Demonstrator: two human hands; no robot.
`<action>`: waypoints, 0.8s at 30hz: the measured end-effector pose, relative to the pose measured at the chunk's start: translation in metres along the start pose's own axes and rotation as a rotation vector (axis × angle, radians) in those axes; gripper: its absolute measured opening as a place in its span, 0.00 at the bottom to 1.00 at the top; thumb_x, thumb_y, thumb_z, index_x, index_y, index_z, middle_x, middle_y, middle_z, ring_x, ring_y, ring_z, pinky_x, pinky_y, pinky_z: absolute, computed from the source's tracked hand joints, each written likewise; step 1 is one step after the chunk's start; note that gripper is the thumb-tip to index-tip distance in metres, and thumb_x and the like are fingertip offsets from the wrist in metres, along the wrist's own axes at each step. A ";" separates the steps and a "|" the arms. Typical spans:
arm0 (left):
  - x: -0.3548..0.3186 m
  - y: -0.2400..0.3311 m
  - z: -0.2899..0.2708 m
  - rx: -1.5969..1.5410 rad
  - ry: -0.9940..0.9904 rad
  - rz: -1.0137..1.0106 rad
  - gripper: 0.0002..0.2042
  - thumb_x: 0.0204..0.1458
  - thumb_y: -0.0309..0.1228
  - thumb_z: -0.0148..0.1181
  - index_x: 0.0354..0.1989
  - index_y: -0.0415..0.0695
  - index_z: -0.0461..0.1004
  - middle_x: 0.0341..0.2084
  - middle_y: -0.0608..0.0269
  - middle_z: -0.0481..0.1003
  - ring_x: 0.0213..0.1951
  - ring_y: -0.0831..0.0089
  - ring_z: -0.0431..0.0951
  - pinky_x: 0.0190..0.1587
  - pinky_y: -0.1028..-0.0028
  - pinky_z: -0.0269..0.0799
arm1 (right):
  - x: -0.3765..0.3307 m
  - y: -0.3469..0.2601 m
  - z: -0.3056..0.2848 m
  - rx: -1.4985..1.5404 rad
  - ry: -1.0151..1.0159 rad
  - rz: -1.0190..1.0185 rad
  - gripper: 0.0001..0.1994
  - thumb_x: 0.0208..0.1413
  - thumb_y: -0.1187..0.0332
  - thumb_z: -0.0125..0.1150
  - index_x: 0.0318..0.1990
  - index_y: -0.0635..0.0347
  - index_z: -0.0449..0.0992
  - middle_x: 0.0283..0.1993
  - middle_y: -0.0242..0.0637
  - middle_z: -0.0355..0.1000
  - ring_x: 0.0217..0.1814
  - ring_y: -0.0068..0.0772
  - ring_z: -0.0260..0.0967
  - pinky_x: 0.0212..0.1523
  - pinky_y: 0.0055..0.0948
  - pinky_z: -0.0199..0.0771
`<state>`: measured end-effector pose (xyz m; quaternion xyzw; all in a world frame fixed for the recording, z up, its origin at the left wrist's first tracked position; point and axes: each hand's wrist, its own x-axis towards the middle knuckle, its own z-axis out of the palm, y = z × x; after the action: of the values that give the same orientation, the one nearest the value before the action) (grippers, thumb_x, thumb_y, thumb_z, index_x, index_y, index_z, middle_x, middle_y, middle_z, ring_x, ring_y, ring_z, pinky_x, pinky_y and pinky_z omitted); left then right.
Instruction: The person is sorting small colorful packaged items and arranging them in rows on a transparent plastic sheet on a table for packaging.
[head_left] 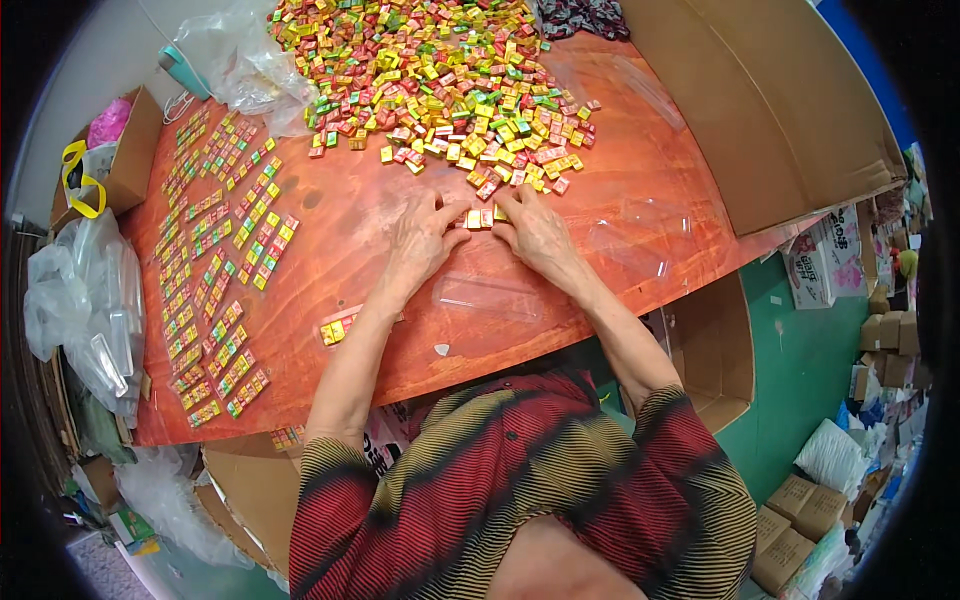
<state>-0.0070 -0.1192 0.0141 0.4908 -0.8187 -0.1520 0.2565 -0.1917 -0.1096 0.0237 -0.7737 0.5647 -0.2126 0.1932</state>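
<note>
A short row of small red and yellow boxes (480,219) lies on the red-orange table (360,225), between my two hands. My left hand (427,238) has its thumb and forefinger closed on the row's left end. At the other end, the thumb and fingers of my right hand (538,233) pinch the row, hiding part of it. Just beyond my fingers begins a large loose heap of small boxes (430,70) in red, yellow and green. Close to my left forearm lies another short row of boxes (337,330), partly covered by the arm.
Many box rows (268,245) are laid out at the left. Clear plastic trays (485,298) lie before me, with more clear plastic (640,235) at the right. A large cardboard box (760,100) stands at the right edge. Clear plastic bags (240,60) sit at the far left.
</note>
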 end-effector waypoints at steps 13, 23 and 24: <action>0.002 0.013 -0.004 -0.040 -0.021 -0.047 0.12 0.39 0.27 0.61 0.36 0.42 0.74 0.30 0.56 0.69 0.36 0.58 0.70 0.38 0.65 0.66 | -0.003 0.005 0.010 0.006 0.034 -0.151 0.14 0.46 0.69 0.57 0.42 0.55 0.69 0.34 0.43 0.63 0.39 0.48 0.64 0.36 0.41 0.66; -0.074 0.057 -0.012 -0.048 -0.109 -0.114 0.18 0.39 0.26 0.62 0.42 0.42 0.70 0.33 0.53 0.68 0.35 0.57 0.71 0.36 0.65 0.67 | -0.098 -0.036 -0.015 0.062 -0.121 0.007 0.23 0.47 0.70 0.58 0.51 0.65 0.62 0.40 0.48 0.61 0.39 0.50 0.64 0.35 0.39 0.67; -0.079 0.057 -0.013 -0.046 -0.133 -0.130 0.21 0.40 0.29 0.62 0.45 0.43 0.68 0.36 0.54 0.66 0.39 0.56 0.69 0.38 0.60 0.65 | -0.103 -0.035 -0.013 0.064 -0.124 0.008 0.23 0.47 0.70 0.58 0.51 0.65 0.62 0.40 0.48 0.61 0.39 0.50 0.64 0.35 0.39 0.67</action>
<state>-0.0109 -0.0225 0.0319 0.5255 -0.7967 -0.2195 0.2024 -0.1990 -0.0015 0.0423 -0.7764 0.5477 -0.1814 0.2535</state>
